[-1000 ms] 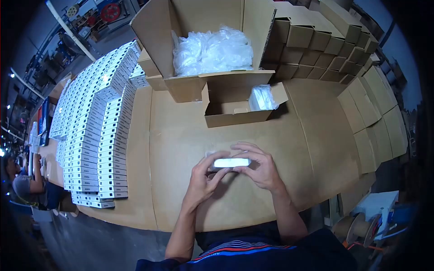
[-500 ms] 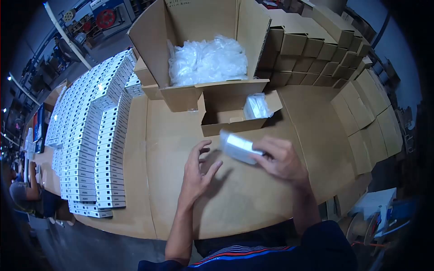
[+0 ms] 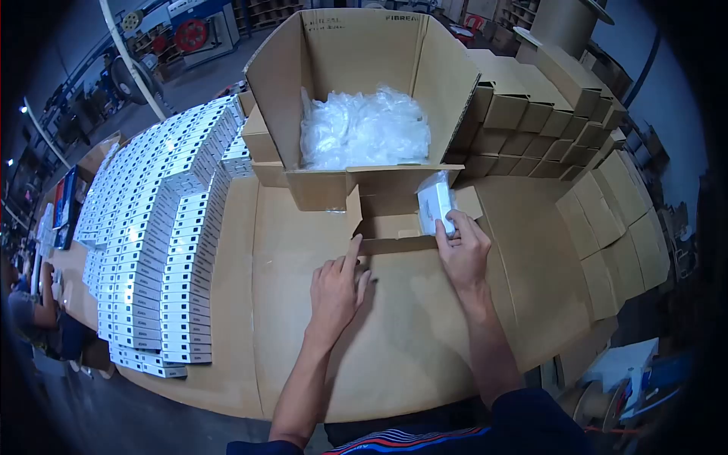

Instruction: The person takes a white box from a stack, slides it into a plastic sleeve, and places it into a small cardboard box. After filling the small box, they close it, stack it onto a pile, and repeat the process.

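A small white box in a clear plastic bag [image 3: 434,206] stands upright over the right end of the open cardboard carton [image 3: 402,246]. My right hand [image 3: 464,246] pinches its near edge between thumb and fingers. My left hand [image 3: 335,292] rests by the carton's front left corner, its index finger stretched to the front wall and its thumb apart, holding nothing. The left part of the carton's inside shows bare cardboard. The wrapped boxes seen there earlier are mostly hidden behind the held one.
A large open box [image 3: 277,98] full of clear plastic bags [image 3: 368,129] stands behind the carton. Stacked white boxes [image 3: 140,243] fill the left side. Folded brown cartons [image 3: 538,114] are piled at the back right, more cardboard [image 3: 618,220] at the right edge. A person [image 3: 45,303] is far left.
My right hand has carried the wrapped white box forward from above the table into the carton's right end. My left hand has moved to the carton's front wall. The view has shifted slightly.
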